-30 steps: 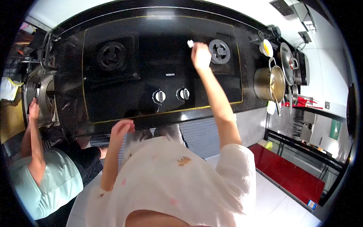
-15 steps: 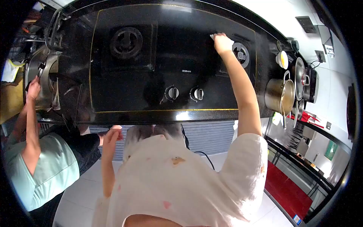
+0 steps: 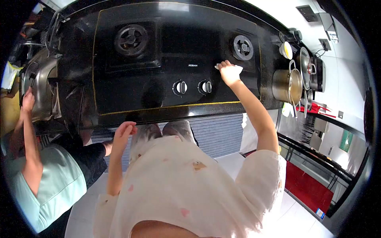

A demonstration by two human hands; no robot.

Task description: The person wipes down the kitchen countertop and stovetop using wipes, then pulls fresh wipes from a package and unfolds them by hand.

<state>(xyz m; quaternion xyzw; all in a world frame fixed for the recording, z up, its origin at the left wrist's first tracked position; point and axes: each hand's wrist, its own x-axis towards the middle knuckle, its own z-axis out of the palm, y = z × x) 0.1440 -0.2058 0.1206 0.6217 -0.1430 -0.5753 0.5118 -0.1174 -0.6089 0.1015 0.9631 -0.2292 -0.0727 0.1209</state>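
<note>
White cloth, perhaps a paper wipe (image 3: 239, 69), lies under the right hand's (image 3: 229, 74) curled fingers on the black glass cooktop (image 3: 174, 47), just near of the right burner (image 3: 243, 48). The left hand (image 3: 125, 131), loosely curled, hovers by the near counter edge.

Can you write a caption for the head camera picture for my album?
A right hand presses a white cloth on the black stovetop.
</note>
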